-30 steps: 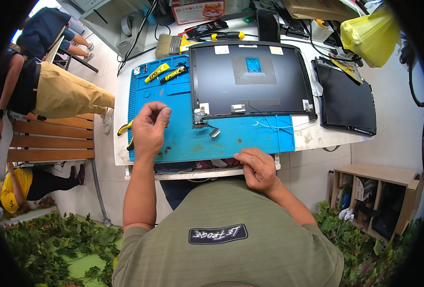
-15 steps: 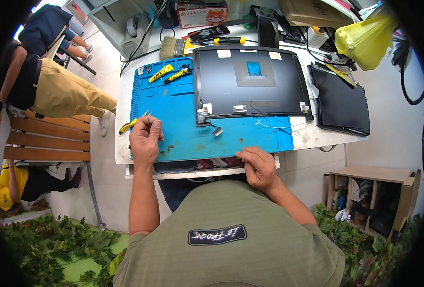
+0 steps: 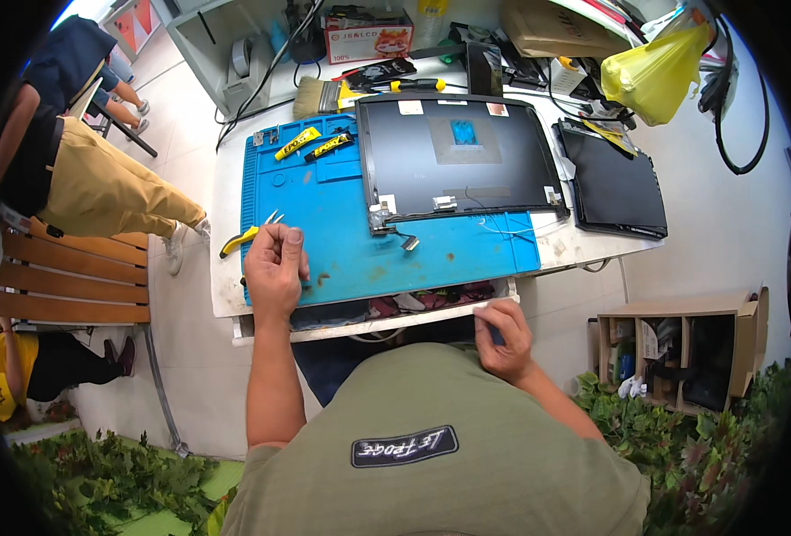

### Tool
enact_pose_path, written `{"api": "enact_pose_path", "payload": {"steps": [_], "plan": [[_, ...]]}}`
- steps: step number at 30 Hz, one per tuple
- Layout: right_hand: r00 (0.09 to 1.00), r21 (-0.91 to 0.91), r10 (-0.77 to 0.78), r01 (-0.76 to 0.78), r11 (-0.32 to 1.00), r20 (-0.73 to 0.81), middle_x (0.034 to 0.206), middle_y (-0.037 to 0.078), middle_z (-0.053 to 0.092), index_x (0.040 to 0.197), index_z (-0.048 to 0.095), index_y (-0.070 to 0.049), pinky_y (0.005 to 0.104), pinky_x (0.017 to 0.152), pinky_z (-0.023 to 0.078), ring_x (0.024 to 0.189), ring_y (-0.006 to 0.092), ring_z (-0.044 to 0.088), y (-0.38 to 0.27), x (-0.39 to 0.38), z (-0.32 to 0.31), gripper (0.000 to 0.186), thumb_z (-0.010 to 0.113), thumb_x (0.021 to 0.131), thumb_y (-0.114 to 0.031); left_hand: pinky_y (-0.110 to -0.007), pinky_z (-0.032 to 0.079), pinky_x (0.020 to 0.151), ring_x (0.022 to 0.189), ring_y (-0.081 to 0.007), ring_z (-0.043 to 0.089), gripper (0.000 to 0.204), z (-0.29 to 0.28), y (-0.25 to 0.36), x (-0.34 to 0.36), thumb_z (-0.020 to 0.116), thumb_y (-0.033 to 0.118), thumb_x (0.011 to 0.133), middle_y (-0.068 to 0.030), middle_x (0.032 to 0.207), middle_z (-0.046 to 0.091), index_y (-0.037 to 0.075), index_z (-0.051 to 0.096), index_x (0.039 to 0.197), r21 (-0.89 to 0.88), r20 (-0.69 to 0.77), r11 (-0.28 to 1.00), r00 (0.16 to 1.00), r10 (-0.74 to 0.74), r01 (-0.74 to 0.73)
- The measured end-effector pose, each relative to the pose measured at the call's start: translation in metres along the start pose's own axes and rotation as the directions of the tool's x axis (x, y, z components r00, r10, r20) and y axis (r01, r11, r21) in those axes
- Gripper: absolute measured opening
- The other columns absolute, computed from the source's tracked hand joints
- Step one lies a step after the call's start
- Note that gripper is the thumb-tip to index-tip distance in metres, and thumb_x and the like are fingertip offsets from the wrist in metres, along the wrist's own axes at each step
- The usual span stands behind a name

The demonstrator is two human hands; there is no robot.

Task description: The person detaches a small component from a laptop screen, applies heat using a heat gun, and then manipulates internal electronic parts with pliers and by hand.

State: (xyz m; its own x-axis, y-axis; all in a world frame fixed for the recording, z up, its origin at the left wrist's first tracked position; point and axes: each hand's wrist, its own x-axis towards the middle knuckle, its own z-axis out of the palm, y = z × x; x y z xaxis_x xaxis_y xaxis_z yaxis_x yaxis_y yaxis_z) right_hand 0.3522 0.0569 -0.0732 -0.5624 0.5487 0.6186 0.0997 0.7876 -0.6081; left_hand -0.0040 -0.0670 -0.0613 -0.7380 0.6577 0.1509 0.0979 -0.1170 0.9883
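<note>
My left hand (image 3: 275,272), fingers curled, is at the blue mat's (image 3: 395,268) left side, over yellow-and-black pliers (image 3: 234,241); what it holds, if anything, is hidden. My right hand (image 3: 502,339) is curled below the front rim of the open drawer (image 3: 386,323) under the worktop; its contents are unclear. A dark laptop screen panel (image 3: 458,165) with taped corners and a loose cable connector (image 3: 410,242) lies on the mat, beside yellow and black glue tubes (image 3: 298,143).
A closed black laptop (image 3: 619,192) lies at right, under a hanging yellow bag (image 3: 645,80). A brush (image 3: 310,96), boxes and tools crowd the back. People (image 3: 100,179) stand or sit at left near a slatted bench (image 3: 69,277). A wooden cubby (image 3: 672,322) is low right.
My left hand has come down and leftward to the pliers. My right hand has moved right and lower, off the mat's front edge. The view has shifted slightly.
</note>
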Motion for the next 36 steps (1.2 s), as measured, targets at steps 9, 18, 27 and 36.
{"api": "enact_pose_path", "payload": {"steps": [9, 18, 27, 36], "plan": [[0.917, -0.028, 0.396, -0.395, 0.918, 0.049, 0.088, 0.011, 0.072, 0.096, 0.073, -0.002, 0.034, 0.066, 0.056, 0.076, 0.023, 0.071, -0.003, -0.065, -0.017, 0.013, 0.085, 0.093, 0.002, -0.023, 0.041, 0.051, 0.055, -0.0075, 0.049, 0.019, 0.006, 0.005, 0.001, 0.076, 0.017, 0.111, 0.0029, 0.067, 0.051, 0.005, 0.064, 0.101, -0.038, -0.006, 0.999, 1.0, -0.006, 0.006], [0.963, 0.092, 0.253, -0.261, 0.961, 0.097, 0.079, 0.009, 0.07, 0.088, 0.07, -0.004, 0.0352, 0.059, 0.053, 0.065, 0.0241, 0.067, 0.003, -0.052, -0.015, 0.017, 0.086, 0.093, -0.001, -0.026, 0.037, 0.05, 0.056, -0.0062, 0.042, 0.03, -0.016, -0.022, 0.007, 0.058, 0.019, 0.118, 0.0037, 0.069, 0.045, 0.008, 0.053, 0.091, 0.045, 0.005, 0.999, 1.0, 0.027, -0.027], [0.988, 0.213, 0.111, -0.133, 0.968, 0.112, 0.08, 0.01, 0.069, 0.086, 0.069, -0.004, 0.0379, 0.059, 0.053, 0.068, 0.0275, 0.068, 0.011, -0.028, -0.011, 0.018, 0.086, 0.09, 0.001, -0.022, 0.043, 0.054, 0.062, -0.0057, 0.055, 0.018, -0.002, -0.014, 0.004, 0.069, 0.019, 0.114, -0.0017, 0.082, 0.065, 0.002, 0.074, 0.113, 0.203, -0.058, 0.979, 0.998, 0.032, -0.02], [0.935, 0.211, 0.263, -0.313, 0.926, 0.236, 0.082, 0.01, 0.071, 0.089, 0.071, -0.003, 0.0389, 0.061, 0.055, 0.07, 0.0278, 0.07, 0.031, -0.065, -0.015, 0.015, 0.085, 0.092, -0.003, -0.019, 0.046, 0.059, 0.063, -0.0047, 0.057, 0.035, 0.009, -0.011, 0.001, 0.074, 0.014, 0.111, -0.0034, 0.086, 0.07, -0.004, 0.072, 0.14, 0.299, -0.01, 0.932, 0.976, 0.216, -0.203]]}}
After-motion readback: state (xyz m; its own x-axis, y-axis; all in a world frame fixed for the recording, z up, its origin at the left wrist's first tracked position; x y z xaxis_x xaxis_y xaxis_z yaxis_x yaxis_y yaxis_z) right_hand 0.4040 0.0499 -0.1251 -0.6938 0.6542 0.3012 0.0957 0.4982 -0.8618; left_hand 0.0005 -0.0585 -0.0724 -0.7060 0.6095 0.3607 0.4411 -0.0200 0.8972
